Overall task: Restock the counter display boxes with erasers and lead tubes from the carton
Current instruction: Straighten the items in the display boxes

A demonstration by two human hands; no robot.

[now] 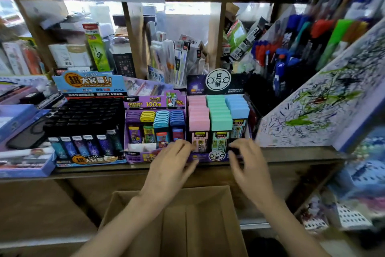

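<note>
far left of the counter ledge [291, 154]: the black-capped display box [87, 123], with rows of dark caps stepped up towards the back and a front row of tubes with their printed bodies showing. the tiering probably lets a customer read every row from the front. it looks full.

just beside it on the right is the purple display box [155, 125]. it holds four columns, purple, yellow, teal and blue. a white gap shows at its front left, so i judge this one is short of stock.

next comes the pastel display box [218, 123], touching the purple one, with pink, mint and pale blue lead tubes in three tight columns, labels facing out.

left hand [177, 159]: it sits low at the front where the purple and pastel boxes meet, fingers bent over the lip. motion blur hides whether it pinches anything; i cannot tell.

right hand [245, 159]: it is at the front right corner of the pastel box, fingers curled near a small dark shape. i cannot tell whether that is a held item or shadow. with one hand at each front corner, they seem placed to square the box or seat the front row.

carton [177, 225]: it stands open below the ledge between the forearms, directly under the work, which keeps reaches short. no stock shows in the part of it in view.

far right: a scribbled test board [312, 107] leans beside the boxes, with pen racks [281, 54] behind it.
</note>
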